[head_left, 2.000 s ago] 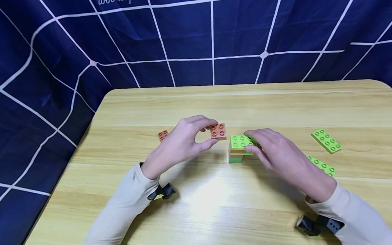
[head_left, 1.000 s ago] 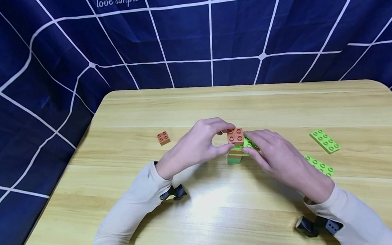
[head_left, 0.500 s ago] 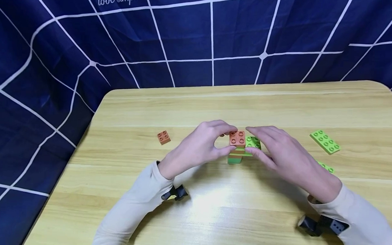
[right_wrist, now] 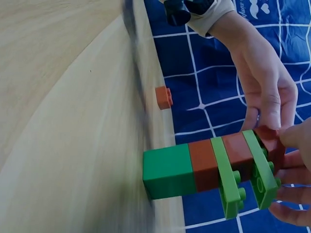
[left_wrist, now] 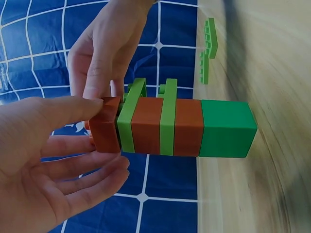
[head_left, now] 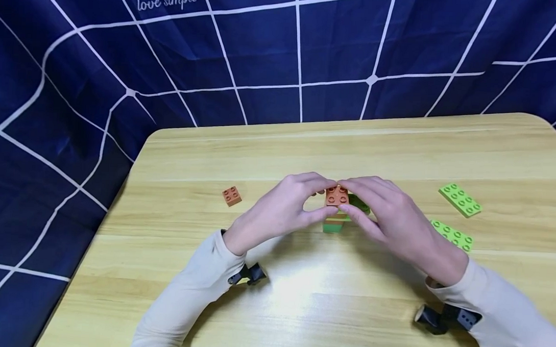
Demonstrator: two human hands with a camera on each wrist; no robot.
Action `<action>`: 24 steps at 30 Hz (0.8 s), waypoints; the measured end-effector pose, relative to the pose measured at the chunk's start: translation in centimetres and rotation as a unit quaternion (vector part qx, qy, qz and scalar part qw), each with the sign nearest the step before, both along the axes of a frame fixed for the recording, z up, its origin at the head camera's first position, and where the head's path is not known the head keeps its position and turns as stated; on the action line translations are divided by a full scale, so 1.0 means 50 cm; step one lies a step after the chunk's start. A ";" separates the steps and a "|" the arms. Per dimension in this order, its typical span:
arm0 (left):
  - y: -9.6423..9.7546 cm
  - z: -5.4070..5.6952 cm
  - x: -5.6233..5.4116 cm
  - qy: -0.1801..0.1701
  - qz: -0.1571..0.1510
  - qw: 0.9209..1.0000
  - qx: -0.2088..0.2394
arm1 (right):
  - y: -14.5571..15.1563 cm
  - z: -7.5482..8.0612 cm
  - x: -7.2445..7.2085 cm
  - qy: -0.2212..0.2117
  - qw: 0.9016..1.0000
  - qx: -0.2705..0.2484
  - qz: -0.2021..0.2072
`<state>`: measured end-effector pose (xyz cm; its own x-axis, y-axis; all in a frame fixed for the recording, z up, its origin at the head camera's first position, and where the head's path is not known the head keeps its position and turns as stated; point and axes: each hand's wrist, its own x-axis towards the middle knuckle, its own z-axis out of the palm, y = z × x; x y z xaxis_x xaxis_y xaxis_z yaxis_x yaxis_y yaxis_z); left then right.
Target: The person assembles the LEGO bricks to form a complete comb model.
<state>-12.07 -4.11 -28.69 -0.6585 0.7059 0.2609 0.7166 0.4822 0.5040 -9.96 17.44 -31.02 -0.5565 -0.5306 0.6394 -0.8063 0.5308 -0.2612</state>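
In both wrist views we are seeing the stack (left_wrist: 147,126) side-on, its smooth, boxy dark-green block (right_wrist: 169,172) standing on the desk (head_left: 370,304); from the head, the hands are hiding much of it. The left hand (head_left: 286,202) and right hand (head_left: 398,216) are both pinching the top orange brick (head_left: 337,196) in their grip. Studded light-green plates (left_wrist: 167,126) are jutting sideways, shadowed from above.

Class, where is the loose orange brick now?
In the head view, the loose orange brick lies on the table, left of the left hand and the stack.
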 end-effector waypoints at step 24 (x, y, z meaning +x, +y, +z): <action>0.004 0.000 0.000 -0.001 0.009 1.000 0.002 | 0.001 0.004 -0.002 -0.028 0.999 0.009 -0.014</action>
